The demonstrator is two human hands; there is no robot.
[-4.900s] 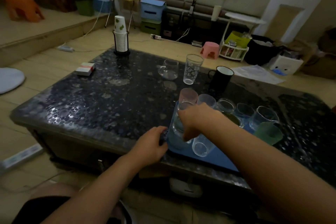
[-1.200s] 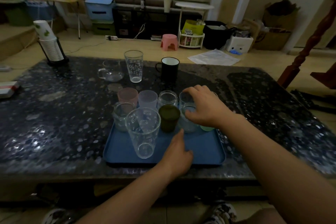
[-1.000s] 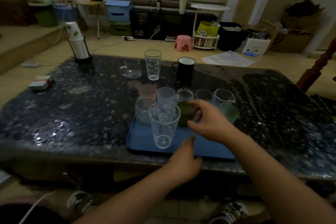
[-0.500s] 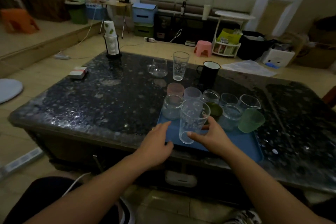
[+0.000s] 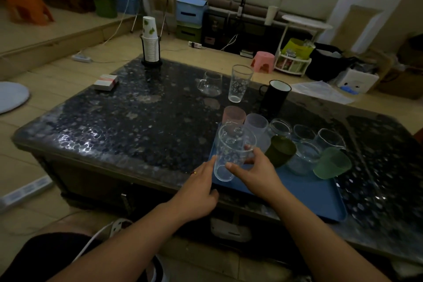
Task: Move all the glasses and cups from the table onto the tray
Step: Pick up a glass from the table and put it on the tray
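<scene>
Glasses crowd the blue tray (image 5: pixel 306 192) beyond and right of the hands; the left hand (image 5: pixel 196 192) rests open at its near-left corner while the right hand (image 5: pixel 254 171) grips the tall clear glass (image 5: pixel 231 151). Best to keep that corner steadied and seat the glass upright, clear of the dark green cup (image 5: pixel 280 151). Half a second ago, the glass sat further right.

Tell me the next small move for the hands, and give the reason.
Probably let the right hand release the tall clear glass, which looks set on the blue tray, and reach for the patterned glass beyond it. That glass, the small glass jug and the black mug stand on the table, off the tray.
</scene>
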